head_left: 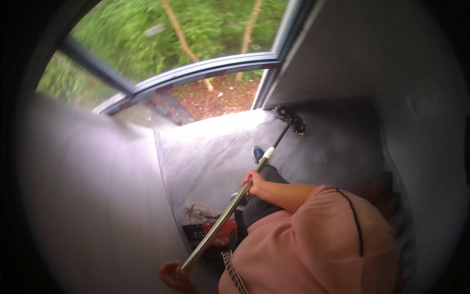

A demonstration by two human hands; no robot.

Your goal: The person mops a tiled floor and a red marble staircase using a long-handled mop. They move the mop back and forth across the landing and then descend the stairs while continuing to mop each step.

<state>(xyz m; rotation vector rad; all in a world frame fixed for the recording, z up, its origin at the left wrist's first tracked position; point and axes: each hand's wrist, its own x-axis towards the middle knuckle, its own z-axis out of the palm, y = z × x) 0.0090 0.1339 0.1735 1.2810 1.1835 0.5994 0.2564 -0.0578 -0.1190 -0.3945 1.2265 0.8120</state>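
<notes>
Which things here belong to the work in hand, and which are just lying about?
In use:
metal pole, held by the right hand; left hand at its near end
black head at its far end

Seemingly lying about:
pale cloth
red and black item near it, kind unclear

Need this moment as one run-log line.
right hand: gripping metal pole partway down | left hand: at pole's near end | black tool head: on grey floor near window frame

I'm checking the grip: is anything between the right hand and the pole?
Nothing visible: the right hand wraps directly around the pole, partway along it. The left hand is by its near end.
</notes>
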